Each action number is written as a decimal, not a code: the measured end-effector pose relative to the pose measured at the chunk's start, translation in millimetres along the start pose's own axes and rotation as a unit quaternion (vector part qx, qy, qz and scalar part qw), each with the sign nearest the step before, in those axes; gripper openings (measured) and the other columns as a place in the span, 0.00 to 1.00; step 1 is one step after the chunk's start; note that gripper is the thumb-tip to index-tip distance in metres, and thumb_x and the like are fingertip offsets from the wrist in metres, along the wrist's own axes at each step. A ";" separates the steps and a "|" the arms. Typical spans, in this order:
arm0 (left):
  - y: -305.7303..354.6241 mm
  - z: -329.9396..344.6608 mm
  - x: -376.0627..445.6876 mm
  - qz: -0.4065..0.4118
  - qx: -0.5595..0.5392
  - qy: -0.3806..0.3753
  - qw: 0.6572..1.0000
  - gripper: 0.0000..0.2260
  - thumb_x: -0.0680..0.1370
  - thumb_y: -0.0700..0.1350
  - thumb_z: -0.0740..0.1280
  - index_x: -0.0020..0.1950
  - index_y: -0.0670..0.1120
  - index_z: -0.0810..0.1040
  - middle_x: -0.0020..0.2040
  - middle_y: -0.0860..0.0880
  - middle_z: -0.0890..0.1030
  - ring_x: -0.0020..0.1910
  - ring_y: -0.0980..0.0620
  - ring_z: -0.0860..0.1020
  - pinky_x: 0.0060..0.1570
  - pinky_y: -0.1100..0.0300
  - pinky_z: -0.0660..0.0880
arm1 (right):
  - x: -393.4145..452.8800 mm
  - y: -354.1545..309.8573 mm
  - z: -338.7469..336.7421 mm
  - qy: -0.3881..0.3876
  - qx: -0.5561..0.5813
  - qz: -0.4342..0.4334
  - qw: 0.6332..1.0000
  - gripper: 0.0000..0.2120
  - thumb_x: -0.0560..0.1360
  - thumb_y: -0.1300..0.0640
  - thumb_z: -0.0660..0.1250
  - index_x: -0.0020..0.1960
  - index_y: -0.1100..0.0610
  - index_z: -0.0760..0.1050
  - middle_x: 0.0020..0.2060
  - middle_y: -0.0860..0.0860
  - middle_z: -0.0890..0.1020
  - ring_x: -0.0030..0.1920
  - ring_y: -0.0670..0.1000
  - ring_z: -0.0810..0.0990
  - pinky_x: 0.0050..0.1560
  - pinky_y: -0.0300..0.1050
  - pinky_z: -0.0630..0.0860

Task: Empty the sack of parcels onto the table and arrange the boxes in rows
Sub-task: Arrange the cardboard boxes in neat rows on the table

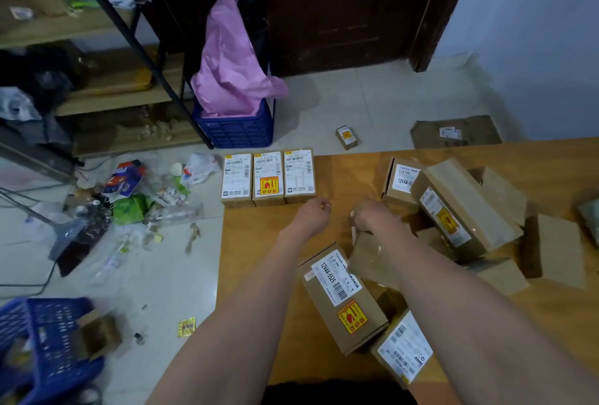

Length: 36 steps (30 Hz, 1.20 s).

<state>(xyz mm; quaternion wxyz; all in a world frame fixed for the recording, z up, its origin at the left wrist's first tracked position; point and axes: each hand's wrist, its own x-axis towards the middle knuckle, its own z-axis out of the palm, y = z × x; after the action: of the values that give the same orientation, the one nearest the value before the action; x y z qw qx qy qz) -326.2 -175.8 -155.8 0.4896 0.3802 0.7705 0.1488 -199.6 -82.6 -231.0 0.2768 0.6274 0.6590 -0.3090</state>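
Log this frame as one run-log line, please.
stage: arranging | row: three boxes, table's far-left corner | left hand: empty, beside row | right hand: on box in pile

Bare forearms, no sleeves — hands (343, 216) ringless, ungloved.

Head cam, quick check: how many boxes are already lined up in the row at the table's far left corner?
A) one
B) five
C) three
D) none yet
C: three boxes stand side by side, labels up, at the corner of the table, just beyond the left hand; the other boxes lie jumbled around the right hand.
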 end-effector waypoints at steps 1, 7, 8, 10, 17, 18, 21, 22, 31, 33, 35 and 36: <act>-1.8 -1.9 1.0 -0.002 0.000 0.000 1.000 0.16 0.84 0.46 0.54 0.69 0.46 0.73 0.64 0.40 0.77 0.61 0.40 0.76 0.58 0.51 0.73 | 8.2 0.6 2.8 -0.001 0.001 -0.001 1.000 0.25 0.68 0.42 0.67 0.59 0.56 0.75 0.52 0.55 0.79 0.54 0.60 0.78 0.59 0.60 0.73; -0.6 -10.7 10.6 -0.027 -0.024 -0.012 0.999 0.16 0.84 0.47 0.55 0.69 0.48 0.72 0.63 0.42 0.78 0.58 0.41 0.78 0.56 0.50 0.76 | -33.6 0.0 -27.5 0.014 0.067 -0.015 0.998 0.18 0.71 0.50 0.68 0.57 0.56 0.77 0.46 0.53 0.78 0.44 0.54 0.77 0.42 0.46 0.75; 0.2 -12.9 11.3 -0.026 -0.025 -0.014 0.999 0.16 0.84 0.47 0.55 0.70 0.48 0.72 0.64 0.42 0.77 0.57 0.43 0.78 0.56 0.50 0.75 | -44.4 -0.6 -37.6 0.011 0.094 -0.017 0.995 0.19 0.71 0.50 0.70 0.59 0.57 0.76 0.49 0.53 0.79 0.47 0.55 0.78 0.43 0.45 0.75; 0.4 -17.9 12.5 -0.024 -0.019 -0.016 0.999 0.17 0.83 0.47 0.55 0.71 0.48 0.72 0.66 0.43 0.76 0.62 0.43 0.76 0.61 0.48 0.74 | -51.7 -0.1 -51.8 -0.001 0.137 -0.024 0.990 0.25 0.71 0.52 0.73 0.65 0.59 0.72 0.58 0.56 0.77 0.57 0.57 0.77 0.48 0.46 0.74; 2.9 -27.3 6.5 -0.034 -0.078 -0.030 0.996 0.15 0.82 0.45 0.58 0.68 0.50 0.73 0.64 0.46 0.75 0.57 0.46 0.77 0.58 0.47 0.78 | -69.1 4.3 -82.2 -0.014 0.252 -0.054 0.966 0.37 0.68 0.59 0.74 0.74 0.55 0.64 0.69 0.55 0.70 0.66 0.58 0.72 0.62 0.53 0.74; 2.9 -27.7 4.4 -0.038 -0.099 -0.035 0.994 0.15 0.82 0.45 0.59 0.68 0.51 0.72 0.64 0.47 0.75 0.56 0.47 0.77 0.57 0.49 0.78 | -71.9 4.7 -84.2 -0.015 0.268 -0.063 0.961 0.36 0.68 0.60 0.74 0.74 0.54 0.64 0.68 0.55 0.71 0.65 0.57 0.72 0.61 0.51 0.74; 2.2 -30.6 -3.2 -0.037 -0.135 -0.054 0.989 0.17 0.82 0.46 0.61 0.72 0.51 0.69 0.66 0.48 0.74 0.57 0.47 0.76 0.55 0.51 0.78 | -82.1 5.8 -90.1 -0.026 0.313 -0.080 0.946 0.34 0.69 0.61 0.74 0.73 0.53 0.66 0.65 0.54 0.74 0.60 0.55 0.75 0.56 0.49 0.76; 1.3 -32.3 -5.8 -0.035 -0.136 -0.061 0.988 0.18 0.82 0.47 0.61 0.73 0.52 0.68 0.67 0.48 0.74 0.58 0.47 0.76 0.56 0.50 0.77 | -85.6 6.2 -91.4 -0.032 0.328 -0.085 0.940 0.34 0.70 0.61 0.74 0.73 0.52 0.66 0.64 0.54 0.74 0.59 0.55 0.76 0.55 0.49 0.76; -11.5 -41.2 -29.6 -0.079 -0.233 -0.100 0.964 0.21 0.83 0.53 0.60 0.74 0.50 0.64 0.61 0.46 0.76 0.60 0.37 0.77 0.61 0.39 0.76 | -115.8 5.6 -90.1 -0.071 0.501 -0.142 0.850 0.33 0.73 0.64 0.69 0.72 0.40 0.65 0.62 0.55 0.76 0.57 0.57 0.78 0.54 0.57 0.80; -14.3 -42.5 -34.1 -0.085 -0.278 -0.115 0.950 0.20 0.82 0.54 0.61 0.72 0.50 0.65 0.60 0.43 0.78 0.57 0.37 0.79 0.60 0.39 0.76 | -117.4 6.4 -87.4 -0.081 0.529 -0.147 0.832 0.33 0.74 0.64 0.69 0.72 0.39 0.66 0.61 0.55 0.77 0.57 0.57 0.79 0.54 0.58 0.80; -15.9 -43.7 -40.3 -0.086 -0.319 -0.123 0.936 0.19 0.82 0.54 0.63 0.71 0.51 0.65 0.60 0.42 0.78 0.56 0.36 0.81 0.58 0.38 0.77 | -118.7 8.3 -82.0 -0.096 0.554 -0.145 0.814 0.33 0.74 0.64 0.69 0.71 0.39 0.66 0.61 0.56 0.77 0.57 0.57 0.79 0.53 0.58 0.81; -16.6 -44.0 -42.0 -0.084 -0.336 -0.123 0.930 0.20 0.81 0.53 0.64 0.71 0.52 0.64 0.61 0.41 0.78 0.55 0.36 0.81 0.57 0.38 0.78 | -119.9 8.7 -79.5 -0.101 0.565 -0.144 0.806 0.32 0.74 0.65 0.69 0.71 0.39 0.67 0.61 0.56 0.77 0.58 0.57 0.79 0.53 0.58 0.81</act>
<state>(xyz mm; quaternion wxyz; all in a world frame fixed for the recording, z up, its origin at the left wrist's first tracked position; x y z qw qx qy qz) -362.0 -211.3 -118.0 0.6900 0.1427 0.6383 0.3100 -182.0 -101.1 -89.2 -0.1097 0.5365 0.4188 -0.7244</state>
